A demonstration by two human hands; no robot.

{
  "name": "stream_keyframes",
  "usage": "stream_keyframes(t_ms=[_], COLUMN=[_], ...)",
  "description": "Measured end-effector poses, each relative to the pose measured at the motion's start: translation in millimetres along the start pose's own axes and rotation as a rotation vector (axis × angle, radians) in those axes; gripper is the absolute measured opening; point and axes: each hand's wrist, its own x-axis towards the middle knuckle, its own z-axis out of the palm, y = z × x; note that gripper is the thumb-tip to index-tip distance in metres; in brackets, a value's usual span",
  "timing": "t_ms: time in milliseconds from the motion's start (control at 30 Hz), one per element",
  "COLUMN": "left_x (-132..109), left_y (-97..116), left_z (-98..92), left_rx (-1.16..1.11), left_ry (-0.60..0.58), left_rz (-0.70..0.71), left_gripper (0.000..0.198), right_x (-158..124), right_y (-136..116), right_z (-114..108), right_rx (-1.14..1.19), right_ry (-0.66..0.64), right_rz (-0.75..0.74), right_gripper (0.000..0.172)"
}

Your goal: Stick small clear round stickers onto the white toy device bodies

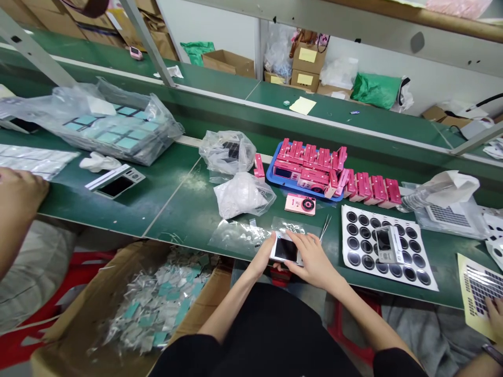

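Observation:
My left hand (pixel 261 255) and my right hand (pixel 310 259) grip a small white toy camera (pixel 286 250) with a dark screen, just above the green bench's front edge. My right fingers lie across its top right corner. Under it lies a clear plastic film (pixel 239 236). Slim metal tweezers (pixel 324 228) rest just beyond my right hand. Farther up, a pink camera (pixel 299 204) lies flat. Behind it, a blue tray (pixel 275 175) holds several pink camera bodies.
Right of my hands lies a sheet of round black stickers (pixel 383 246) with a silver camera (pixel 389 244) on it. A co-worker's hand (pixel 21 193) rests at the left, and another hand (pixel 495 319) touches a keypad sheet (pixel 477 293). A cardboard box (pixel 129 298) of scraps sits below the bench.

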Motion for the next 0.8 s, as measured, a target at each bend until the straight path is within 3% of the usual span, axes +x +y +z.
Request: stream_keyframes(t_ms=[133,267,367,533,633,700,800], left_x=[-2,-6,-7,-13,-37,-61,-91], left_y=[5,7,5,1,11,27,63], left_z=[-4.8,-9.0,-9.8,-24.1,-65.1,-108.7,-184.2], left_rx=[0.009,0.003,-0.021,-0.065,-0.039,0.006,0.085], left_ry=[0.014,0.003,0.0,0.092,0.235,0.39,0.724], left_rz=[0.023,0.024,0.007,-0.008,0.008,0.049,0.19], left_gripper=[0.075,0.075,0.076,0.075,0.066,0.056,0.039], right_x=[4,14,23,23,2,-20,-54], right_y=[4,13,21,32,43,54,75], right_z=[1,-11,-17,-20,-29,-36,-40], right_rx=[0.095,0.533,0.82,0.728,0.605,0.521,0.451], right_ry=[0.039,0.004,-0.016,0.11,0.142,0.224,0.361], right_rz=[0.04,0.241,0.4,0.422,0.435,0.494,0.637], right_gripper=[0.068,0.057,0.059,0.055,0.054,0.052,0.051])
